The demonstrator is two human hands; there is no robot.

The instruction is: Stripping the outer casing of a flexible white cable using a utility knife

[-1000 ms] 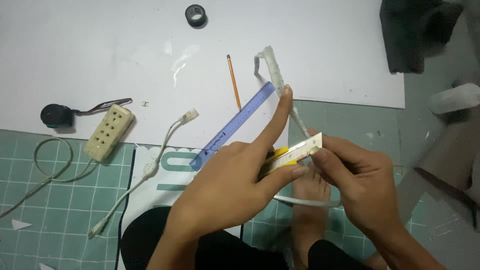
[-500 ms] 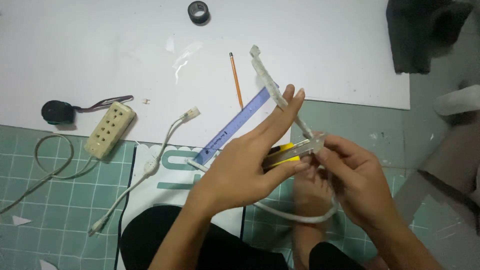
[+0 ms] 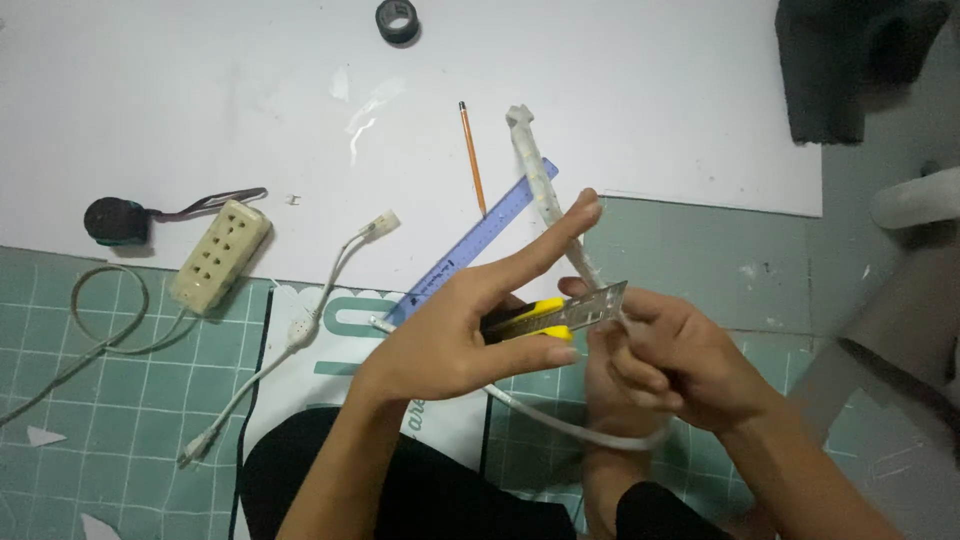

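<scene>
My left hand (image 3: 470, 330) grips a yellow-and-black utility knife (image 3: 540, 315), blade out toward the right, with the index finger stretched along a pale flat strip cable (image 3: 545, 195). My right hand (image 3: 675, 360) pinches that cable just right of the blade (image 3: 598, 303). The cable's free end points up over the white board, and its other part loops below both hands (image 3: 560, 420). A blue ruler (image 3: 470, 250) lies slantwise just behind my left hand.
An orange pencil (image 3: 472, 160), a black tape roll (image 3: 397, 20), a cream power strip (image 3: 220, 255) with its cord, a black plug (image 3: 110, 220) and a white connector cable (image 3: 330, 290) lie on the white board (image 3: 200, 100) and green cutting mat (image 3: 90, 420). A dark object (image 3: 850, 60) sits top right.
The cable's free end has swung left and straightened up over the board. Both hands shifted slightly, with the knife blade staying against the cable.
</scene>
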